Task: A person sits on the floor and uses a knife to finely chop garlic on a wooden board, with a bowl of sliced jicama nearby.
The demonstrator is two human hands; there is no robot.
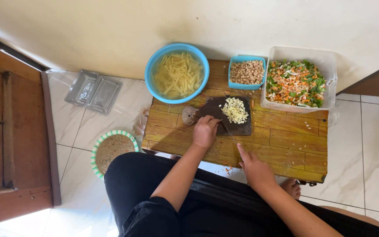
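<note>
A dark cutting board (242, 128) lies on a low wooden table (286, 145) and carries a pile of small white diced pieces (234, 109). My left hand (205, 131) rests on the board's near left part with its fingers curled; whatever lies under them is hidden. My right hand (254, 169) is at the table's near edge and grips a thin knife (230, 133). The blade slants up onto the board, and its tip comes close to my left hand's fingers. A brownish rounded piece (189, 115) lies at the board's left end.
At the back of the table stand a blue bowl (154, 83) of pale strips in water, a small blue tub (246, 85) of brown bits, and a clear tub (330, 66) of mixed chopped vegetables. On the tiled floor are a green-rimmed bowl (94, 153) and a clear plastic lid (93, 91). A wooden door (14, 140) is at left.
</note>
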